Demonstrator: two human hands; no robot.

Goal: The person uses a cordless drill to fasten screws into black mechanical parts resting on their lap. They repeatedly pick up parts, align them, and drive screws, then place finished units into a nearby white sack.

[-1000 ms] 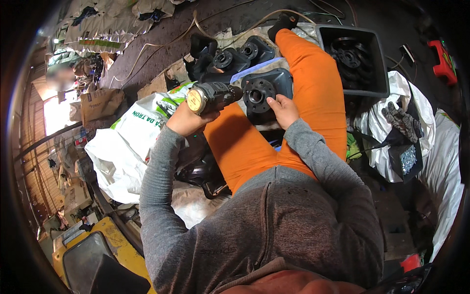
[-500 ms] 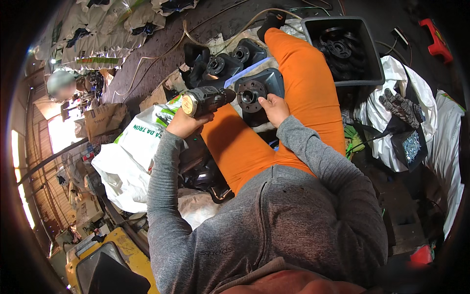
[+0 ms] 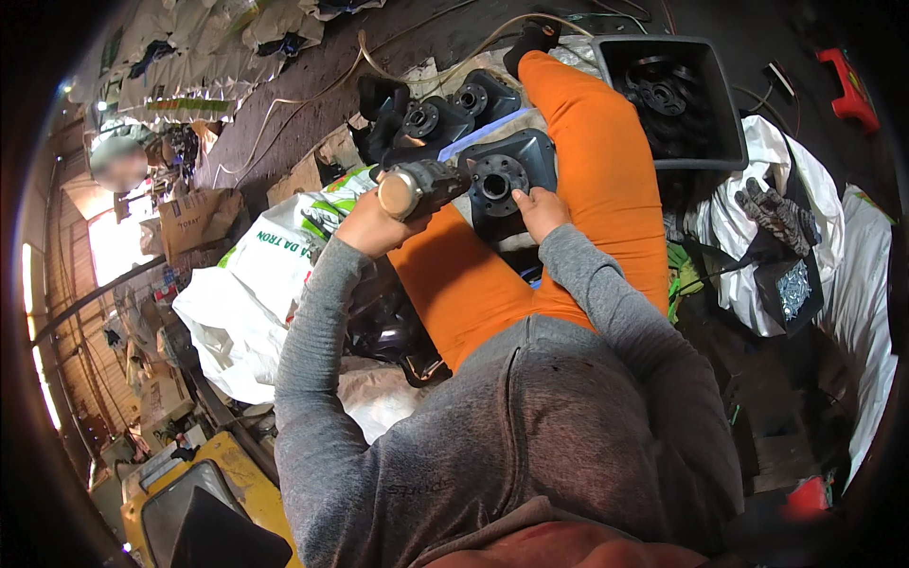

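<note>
All around the housing [image 3: 519,168], dark cluttered floor [image 3: 312,71]

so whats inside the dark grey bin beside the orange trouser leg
Inside the dark grey bin are black round parts, heaped together. Whatever lies beneath the upper ones is covered, as is the bin's floor.

The flange [image 3: 512,173] looks like smooth, matt metal, the drill [image 3: 437,186] dull plastic, the trousers [image 3: 606,161] matt cloth, the sack [image 3: 241,322] plastic (rather creased).
</note>
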